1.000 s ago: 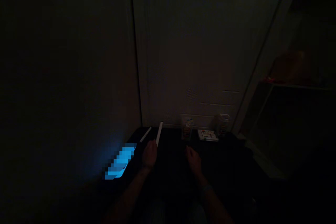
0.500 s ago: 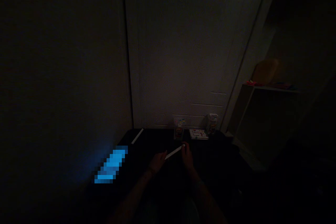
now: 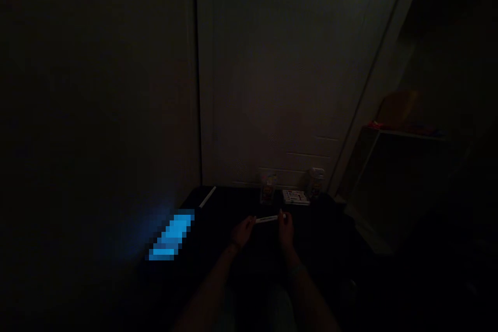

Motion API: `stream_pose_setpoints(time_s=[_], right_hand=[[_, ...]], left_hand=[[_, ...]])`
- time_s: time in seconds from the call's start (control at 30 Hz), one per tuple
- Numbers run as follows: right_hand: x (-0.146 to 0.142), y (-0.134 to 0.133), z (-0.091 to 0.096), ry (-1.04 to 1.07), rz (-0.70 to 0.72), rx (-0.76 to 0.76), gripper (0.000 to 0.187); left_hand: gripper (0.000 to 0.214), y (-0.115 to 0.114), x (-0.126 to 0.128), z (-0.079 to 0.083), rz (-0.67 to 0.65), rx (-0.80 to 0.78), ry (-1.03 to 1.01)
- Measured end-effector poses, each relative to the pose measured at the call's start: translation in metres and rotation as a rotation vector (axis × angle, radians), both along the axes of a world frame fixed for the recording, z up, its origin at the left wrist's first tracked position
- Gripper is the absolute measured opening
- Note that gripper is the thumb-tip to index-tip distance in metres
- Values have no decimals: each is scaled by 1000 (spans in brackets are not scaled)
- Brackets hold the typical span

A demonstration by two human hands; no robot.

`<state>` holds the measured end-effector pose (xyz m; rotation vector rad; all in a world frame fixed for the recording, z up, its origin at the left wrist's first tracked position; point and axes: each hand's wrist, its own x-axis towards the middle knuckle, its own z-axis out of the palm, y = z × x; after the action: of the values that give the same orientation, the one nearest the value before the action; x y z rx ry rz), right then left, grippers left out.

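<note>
Between my hands is a slim white stick like a marker [image 3: 266, 219], held nearly level, with dark print along its side. My left hand [image 3: 244, 230] is closed on its left end. The fingers of my right hand [image 3: 286, 225] grip the right end. Just beyond the right hand lies a flat white pack [image 3: 296, 197] with small coloured marks. Behind the stick stands a clear pouch or box [image 3: 267, 190] with a dark reddish label. Dim light hides finer detail.
Another white stick [image 3: 207, 196] lies at the dark table's [image 3: 233, 202] back left. A blurred-out bright blue screen [image 3: 173, 236] glows at the left. A white container [image 3: 316, 182] stands at the back right, by the pale door-like panel [image 3: 264, 88]. A shelf unit [image 3: 404, 135] is farther right.
The stick has turned from a slant to nearly level, its printed side now showing. Both hands have moved slightly up and to the right in view, which has itself shifted a little.
</note>
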<state>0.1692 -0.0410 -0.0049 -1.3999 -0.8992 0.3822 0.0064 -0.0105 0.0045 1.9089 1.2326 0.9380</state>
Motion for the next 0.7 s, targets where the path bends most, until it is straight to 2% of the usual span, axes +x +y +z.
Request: stream_pose_setpoints(time_s=[0.17,0.27,0.5,0.6,0.7], right_hand=[[0,1,-1,-14,68,19,41],[0,2,-2,-54,118,11,40],[-1,0,-1,-105,67,-18,42],[1,2,-4,-86,9,-19,42],[3,4,-7,-88,1,-11,40]], left_hand=[[41,5,-3,-2,88,55,-184],[36,7,-5,-3,94,88,-240],[35,3,-3,2,141,32,-234],[35,2,-2,1,104,-9,-178],[35,1,-3,-1,58,33,-126]])
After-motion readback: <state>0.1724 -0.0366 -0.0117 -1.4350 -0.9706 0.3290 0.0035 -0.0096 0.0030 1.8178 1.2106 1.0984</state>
